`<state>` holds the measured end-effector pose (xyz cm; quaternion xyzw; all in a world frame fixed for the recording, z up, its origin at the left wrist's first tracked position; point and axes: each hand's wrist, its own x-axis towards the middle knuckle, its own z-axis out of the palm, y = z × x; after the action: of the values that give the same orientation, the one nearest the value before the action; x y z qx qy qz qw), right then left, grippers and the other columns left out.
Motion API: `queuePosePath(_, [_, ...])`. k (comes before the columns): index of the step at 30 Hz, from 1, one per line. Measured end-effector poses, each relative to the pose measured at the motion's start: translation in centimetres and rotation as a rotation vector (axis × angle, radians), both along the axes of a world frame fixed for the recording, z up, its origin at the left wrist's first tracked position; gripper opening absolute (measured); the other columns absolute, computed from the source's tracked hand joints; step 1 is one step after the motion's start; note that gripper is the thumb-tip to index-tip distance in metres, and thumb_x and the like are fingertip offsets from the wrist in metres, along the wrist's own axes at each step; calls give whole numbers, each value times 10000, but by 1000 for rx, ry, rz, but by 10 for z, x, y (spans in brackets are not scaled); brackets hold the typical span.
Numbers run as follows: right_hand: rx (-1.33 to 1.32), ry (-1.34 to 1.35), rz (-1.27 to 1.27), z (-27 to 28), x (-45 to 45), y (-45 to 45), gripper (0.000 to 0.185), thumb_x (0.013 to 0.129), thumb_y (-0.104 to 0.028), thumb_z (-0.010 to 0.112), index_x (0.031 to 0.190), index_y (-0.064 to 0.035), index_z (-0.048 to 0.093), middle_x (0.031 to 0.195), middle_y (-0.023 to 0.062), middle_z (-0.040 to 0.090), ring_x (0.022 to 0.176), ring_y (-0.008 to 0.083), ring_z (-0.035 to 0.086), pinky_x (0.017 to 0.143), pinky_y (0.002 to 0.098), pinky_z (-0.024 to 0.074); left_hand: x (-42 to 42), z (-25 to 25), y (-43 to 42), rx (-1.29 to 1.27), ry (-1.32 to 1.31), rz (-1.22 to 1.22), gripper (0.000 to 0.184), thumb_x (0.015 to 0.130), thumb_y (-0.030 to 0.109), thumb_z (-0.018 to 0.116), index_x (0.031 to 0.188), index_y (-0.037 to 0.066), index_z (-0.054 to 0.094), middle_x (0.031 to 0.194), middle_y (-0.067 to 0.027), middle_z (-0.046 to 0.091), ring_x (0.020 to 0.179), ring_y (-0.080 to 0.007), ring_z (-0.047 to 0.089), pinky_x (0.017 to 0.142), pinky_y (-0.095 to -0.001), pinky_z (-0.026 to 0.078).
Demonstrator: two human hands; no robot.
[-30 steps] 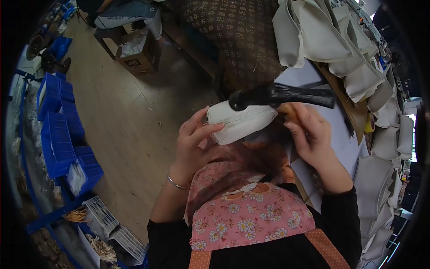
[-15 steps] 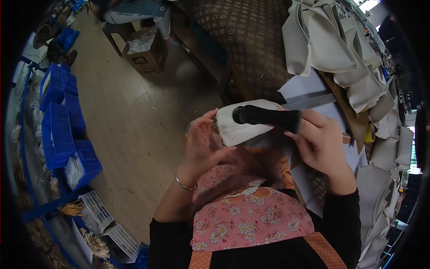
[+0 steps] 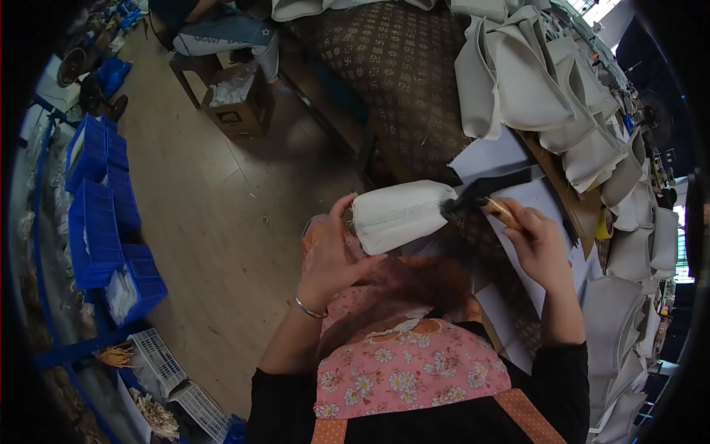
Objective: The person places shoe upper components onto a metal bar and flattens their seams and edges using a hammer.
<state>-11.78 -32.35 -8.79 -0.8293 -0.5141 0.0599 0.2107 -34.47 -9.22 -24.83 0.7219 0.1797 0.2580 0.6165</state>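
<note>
My left hand (image 3: 333, 263) grips the left end of a white stitched pouch-like piece (image 3: 403, 216), thumb below and fingers round the far edge. A seam runs lengthwise along its upper face, and loose threads show at the left end. In my right hand (image 3: 541, 248) is a hammer (image 3: 492, 191), its wooden handle inside my curled fingers. The black head, slightly blurred, is at the right end of the white piece; whether it touches cannot be told. The piece is above my lap, over a pink floral apron (image 3: 414, 370).
Ahead is a table with a brown patterned cloth (image 3: 392, 81). Several pale shaped pieces (image 3: 525, 81) are stacked along the right. Blue bins (image 3: 96, 233) and white baskets (image 3: 159, 355) line the left. A cardboard box (image 3: 240, 115) stands near a seated person (image 3: 229, 37).
The hammer has turned and shifted right, from over the middle of the white piece to its right end. My right hand has lowered slightly; my left hand keeps its hold.
</note>
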Motion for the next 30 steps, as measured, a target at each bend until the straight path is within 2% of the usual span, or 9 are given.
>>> queuePosePath(7, [4,565,-597,-50,56,-134,426,885,0,623,1310,-24,606,835,80,641,724,120,576,694,339,508,-36,34,35,-49,100,-17,943,573,110,914,1390,42,449,1256,-89,570,1170,-202,561,984,-348,475])
queuePosePath(10, [153,291,-607,-97,78,-182,413,887,-5,618,1300,-17,612,873,116,667,776,206,628,742,358,514,-85,60,60,-14,229,85,919,550,69,901,1366,43,479,1206,-76,605,1119,-194,595,934,-365,508])
queuePosePath(12, [-28,-194,-631,-104,76,-185,378,892,-31,613,1269,-14,630,976,148,681,887,313,642,803,398,513,-113,81,73,20,231,149,931,546,47,889,1378,51,472,1218,-80,601,1132,-202,593,926,-373,516])
queuePosePath(15, [131,-399,-715,-132,64,-172,340,898,-55,604,1233,-20,650,1076,160,666,968,377,612,840,429,507,-124,117,83,261,294,456,935,544,22,878,1382,36,463,1251,-97,587,1138,-221,596,928,-375,523])
queuePosePath(18, [130,-414,-730,-129,62,-164,309,908,-64,592,1206,-21,658,1083,152,655,953,357,624,832,424,510,-75,154,96,668,93,649,924,600,8,871,1408,26,422,1322,-141,533,1196,-260,567,979,-400,510])
queuePosePath(20, [145,-397,-746,-127,64,-160,301,909,-67,593,1199,-25,661,1071,150,656,952,355,624,827,424,511,-8,172,112,669,-151,718,996,630,-25,868,1473,31,341,1422,-163,476,1238,-265,541,1039,-417,473])
queuePosePath(24, [169,-364,-742,-127,64,-161,287,907,-90,608,1184,-43,667,1059,143,659,948,348,626,812,419,516,138,195,143,1252,-147,653,956,732,171,873,1487,17,308,1428,-219,448,1336,-303,460,1069,-424,429])
queuePosePath(28, [184,-414,-754,-130,62,-161,285,896,-109,627,1174,-62,668,1057,130,664,964,333,626,807,423,517,226,142,98,867,36,56,988,785,325,824,1486,-69,251,1462,-320,383,1351,-431,400,1123,-438,353])
queuePosePath(30, [187,-390,-769,-127,62,-160,283,891,-108,630,1168,-64,668,1056,127,664,964,333,625,806,425,516,241,133,47,702,6,-124,979,809,411,787,1480,-71,262,1368,-326,491,1255,-445,508,1038,-444,433])
